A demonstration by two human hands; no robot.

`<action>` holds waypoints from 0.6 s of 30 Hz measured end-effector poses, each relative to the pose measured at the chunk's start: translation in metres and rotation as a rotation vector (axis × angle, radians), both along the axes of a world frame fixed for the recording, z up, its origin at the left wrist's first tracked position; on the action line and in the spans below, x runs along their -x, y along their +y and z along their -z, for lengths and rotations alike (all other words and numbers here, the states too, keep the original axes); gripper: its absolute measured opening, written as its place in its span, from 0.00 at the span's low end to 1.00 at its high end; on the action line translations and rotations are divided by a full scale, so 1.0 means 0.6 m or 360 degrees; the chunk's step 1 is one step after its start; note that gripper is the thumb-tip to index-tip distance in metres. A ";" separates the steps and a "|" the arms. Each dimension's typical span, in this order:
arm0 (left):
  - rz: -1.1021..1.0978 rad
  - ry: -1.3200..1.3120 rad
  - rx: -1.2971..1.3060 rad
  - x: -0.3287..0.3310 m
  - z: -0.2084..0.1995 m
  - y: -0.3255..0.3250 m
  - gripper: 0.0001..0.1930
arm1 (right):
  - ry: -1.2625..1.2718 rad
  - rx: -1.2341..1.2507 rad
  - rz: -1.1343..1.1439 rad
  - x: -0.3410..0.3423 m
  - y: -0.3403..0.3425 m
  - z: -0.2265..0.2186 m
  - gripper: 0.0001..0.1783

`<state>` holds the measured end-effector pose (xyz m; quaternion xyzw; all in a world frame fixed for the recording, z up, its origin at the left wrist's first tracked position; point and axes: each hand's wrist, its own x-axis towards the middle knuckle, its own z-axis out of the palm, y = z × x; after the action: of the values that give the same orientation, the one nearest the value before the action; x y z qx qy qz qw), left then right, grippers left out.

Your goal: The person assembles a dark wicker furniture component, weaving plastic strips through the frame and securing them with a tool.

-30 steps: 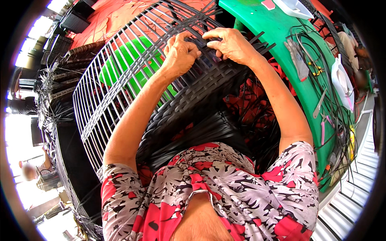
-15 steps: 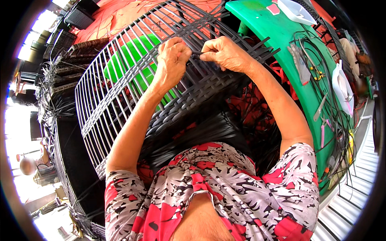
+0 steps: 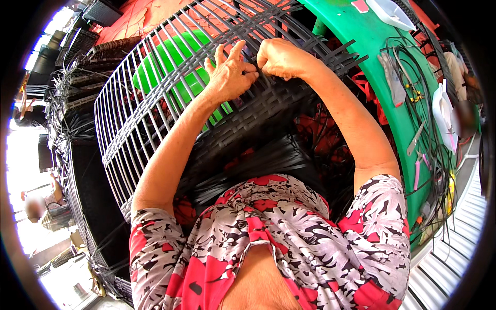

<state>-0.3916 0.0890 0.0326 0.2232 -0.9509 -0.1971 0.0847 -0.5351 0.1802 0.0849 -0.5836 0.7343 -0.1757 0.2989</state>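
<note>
A dark grey woven panel [image 3: 135, 121] of thin slats and flat plastic strips leans in front of me, with a tightly woven band [image 3: 248, 116] along its near side. Over its upper part, my left hand [image 3: 228, 75] has thumb and forefinger closed together while the other fingers fan upward. Close beside it, my right hand [image 3: 285, 59] is closed, its fingers curled at the weave. Whatever lies between the fingertips of either hand is hidden. Loose strip ends [image 3: 351, 54] stick out from the panel's right edge.
Behind the slats shows a bright green plastic thing [image 3: 170, 59]. To the right, a green table [image 3: 398, 129] carries black strips, scissors [image 3: 415, 138] and white trays [image 3: 390, 14]. Stacked dark woven pieces [image 3: 85, 95] stand at left. Another person [image 3: 454, 72] is at the far right.
My hands have come slightly apart from the pinch they shared around a dark strip. The left fingers have fanned out, and the right hand has turned and risen a little.
</note>
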 end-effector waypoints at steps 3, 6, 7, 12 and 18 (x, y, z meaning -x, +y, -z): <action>0.0038 0.0107 -0.0033 0.011 -0.003 0.002 0.08 | -0.0174 0.0124 0.0058 0.022 0.022 0.019 0.03; -0.0017 0.0490 -0.0191 0.006 0.010 -0.010 0.08 | -0.0425 0.0439 0.0145 0.031 0.036 0.035 0.15; -0.0112 0.0530 -0.0155 0.008 0.011 -0.007 0.08 | -0.0481 0.0542 0.0180 0.031 0.039 0.035 0.16; -0.0155 0.0714 -0.0214 -0.010 -0.021 0.003 0.09 | -0.0521 0.0825 0.0060 0.005 0.038 0.034 0.17; 0.0091 0.0805 -0.0028 -0.059 -0.059 0.009 0.05 | -0.0995 0.0624 0.0005 -0.025 0.033 0.024 0.13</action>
<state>-0.3560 0.0942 0.0680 0.1404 -0.9037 -0.2572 0.3122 -0.5202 0.1998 0.0707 -0.5468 0.5608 -0.4834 0.3909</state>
